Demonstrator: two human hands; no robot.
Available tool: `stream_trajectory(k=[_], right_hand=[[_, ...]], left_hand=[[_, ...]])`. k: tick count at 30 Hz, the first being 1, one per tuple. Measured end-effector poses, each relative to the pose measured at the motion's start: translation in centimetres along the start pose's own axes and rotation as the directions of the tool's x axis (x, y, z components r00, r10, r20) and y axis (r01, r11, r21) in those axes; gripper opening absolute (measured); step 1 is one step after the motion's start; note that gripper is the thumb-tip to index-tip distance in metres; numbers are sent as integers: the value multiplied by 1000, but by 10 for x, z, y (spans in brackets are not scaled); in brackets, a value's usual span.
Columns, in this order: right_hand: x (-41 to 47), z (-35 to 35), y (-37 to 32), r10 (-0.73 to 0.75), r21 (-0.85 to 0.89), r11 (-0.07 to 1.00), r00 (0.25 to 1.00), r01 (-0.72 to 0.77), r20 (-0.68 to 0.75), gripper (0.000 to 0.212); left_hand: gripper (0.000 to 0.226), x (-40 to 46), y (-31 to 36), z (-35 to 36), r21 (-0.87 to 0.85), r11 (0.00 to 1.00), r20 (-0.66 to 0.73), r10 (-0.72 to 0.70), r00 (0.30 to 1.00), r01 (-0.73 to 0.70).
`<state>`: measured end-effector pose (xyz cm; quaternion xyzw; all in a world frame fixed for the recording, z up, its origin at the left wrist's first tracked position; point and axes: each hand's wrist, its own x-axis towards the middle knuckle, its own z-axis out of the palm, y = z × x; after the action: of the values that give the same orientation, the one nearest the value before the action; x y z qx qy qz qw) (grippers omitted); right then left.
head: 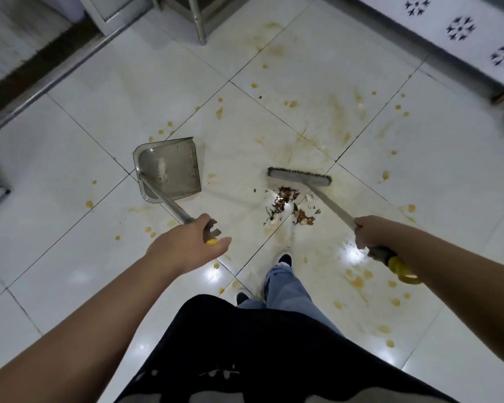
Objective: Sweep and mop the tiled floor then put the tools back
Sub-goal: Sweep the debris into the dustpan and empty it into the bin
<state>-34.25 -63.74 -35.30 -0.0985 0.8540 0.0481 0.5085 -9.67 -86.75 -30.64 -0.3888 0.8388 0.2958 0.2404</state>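
My left hand (186,242) grips the long handle of a grey dustpan (169,167), which rests on the white tiled floor (114,91) at left centre with its mouth facing right. My right hand (370,232) grips the metal handle of a grey broom; its head (298,176) lies on the floor just beyond a small pile of reddish-brown and green scraps (287,203). The pile sits between the broom head and my feet, to the right of the dustpan. Both handles end in yellow grips. Yellow-brown drops and smears (339,112) stain the tiles.
A metal table leg (200,18) and a metal frame stand at the top. A steel rail (56,74) runs along the upper left. A white patterned panel (460,30) borders the upper right. My legs and shoes (284,260) are at bottom centre.
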Motion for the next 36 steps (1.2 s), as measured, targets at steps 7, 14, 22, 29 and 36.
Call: stream_trajectory(k=[7,14,22,29,36], right_hand=[[14,14,-40,-71,-212,976,989,43,-129,50],[17,35,-69,-92,-369,928,990,46,-110,43],[-7,20,-21,-78,-425,905,985,6,-153,37],[-22,41,22,-8,15,1000,991,10,-131,37],[-16,55,70,184,611,771,981,-178,54,17]], left_hand=[[59,-17,-17,-9,-123,992,-34,-38,999,33],[49,-37,-21,-6,-96,995,30,-16,999,19],[50,-44,-18,-8,126,981,135,133,982,-150],[50,-48,-4,-21,412,853,222,247,943,-320],[31,-38,36,-52,385,848,217,301,929,-364]])
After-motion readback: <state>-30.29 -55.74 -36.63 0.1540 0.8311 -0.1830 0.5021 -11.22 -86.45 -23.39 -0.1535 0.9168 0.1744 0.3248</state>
